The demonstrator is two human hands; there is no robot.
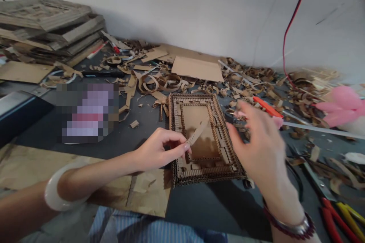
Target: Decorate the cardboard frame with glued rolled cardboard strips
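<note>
My left hand (168, 146) pinches one end of a narrow corrugated cardboard strip (199, 132) between thumb and fingertips. The strip slants up and to the right over a rectangular cardboard frame (205, 172) built from layered corrugated edges. That frame lies flat on the dark tabletop in front of me. Beside its right edge my right hand (258, 144) hovers, thumb and fingers apart and slightly blurred, with nothing seen in the grasp. An orange utility knife (267, 107) lies just beyond the right fingers.
Cardboard scraps and curled strips (159, 82) cover the back of the table. Stacked cardboard frames (48, 26) stand at the left rear. Red-handled scissors (330, 216) lie at the right front, near a pink balloon-like object (339, 104). A red cord (293, 15) hangs down the wall.
</note>
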